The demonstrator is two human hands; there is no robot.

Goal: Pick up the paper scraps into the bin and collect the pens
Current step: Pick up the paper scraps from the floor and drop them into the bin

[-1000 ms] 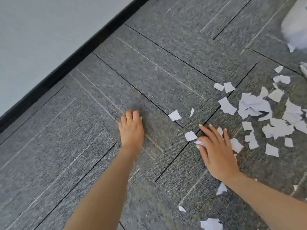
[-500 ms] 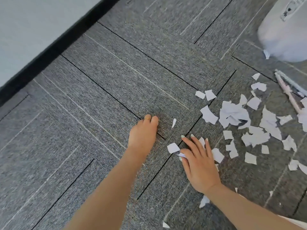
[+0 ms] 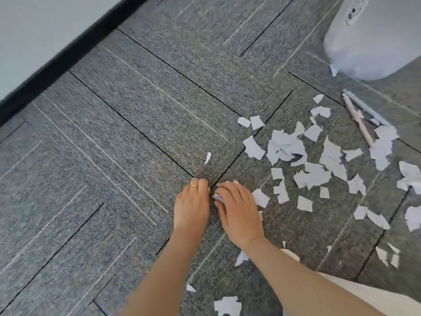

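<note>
With your right hand [image 3: 237, 210] curled over a few paper scraps [image 3: 217, 197] at frame centre and your left hand [image 3: 191, 206] pressed beside it, grip unclear, loose pieces may slip out before the bin [image 3: 373, 37], upper right

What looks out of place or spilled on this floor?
Torn white paper scraps lie scattered over the grey carpet tiles, mostly to the right of the hands, outside the white plastic bin. Two pens, a pink one and a pale blue one, lie on the floor near the bin, partly under scraps.
</note>
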